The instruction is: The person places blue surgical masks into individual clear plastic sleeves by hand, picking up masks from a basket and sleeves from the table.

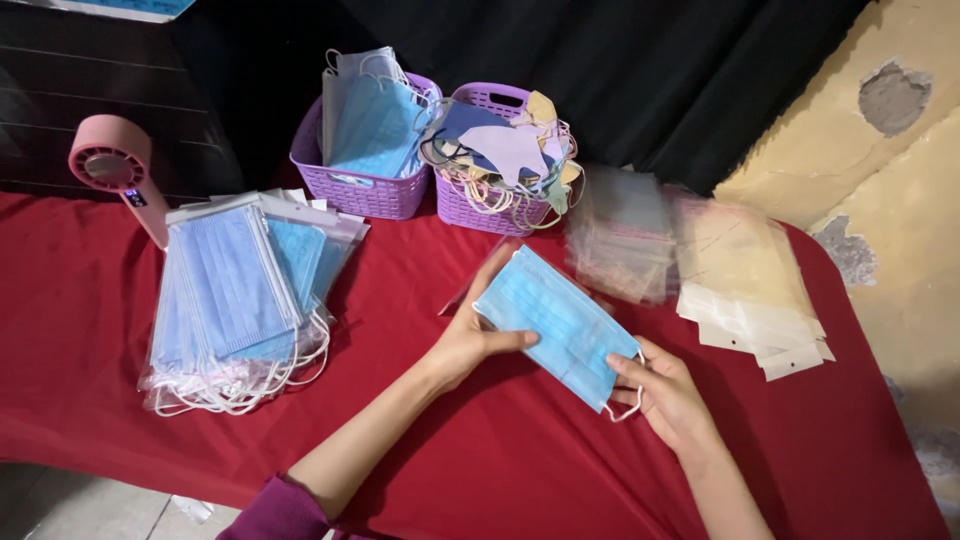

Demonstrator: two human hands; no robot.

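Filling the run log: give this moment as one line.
left hand: holds blue face mask | right hand: holds same mask's lower end | over red tablecloth | purple baskets behind

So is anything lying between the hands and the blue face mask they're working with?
Nothing visible does. The left hand and the right hand both already grip the blue face mask at opposite ends, above the red tablecloth. A clear sleeve seems to lie behind it.

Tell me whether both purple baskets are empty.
No: the left basket holds blue masks and the right basket holds mixed-colour masks.
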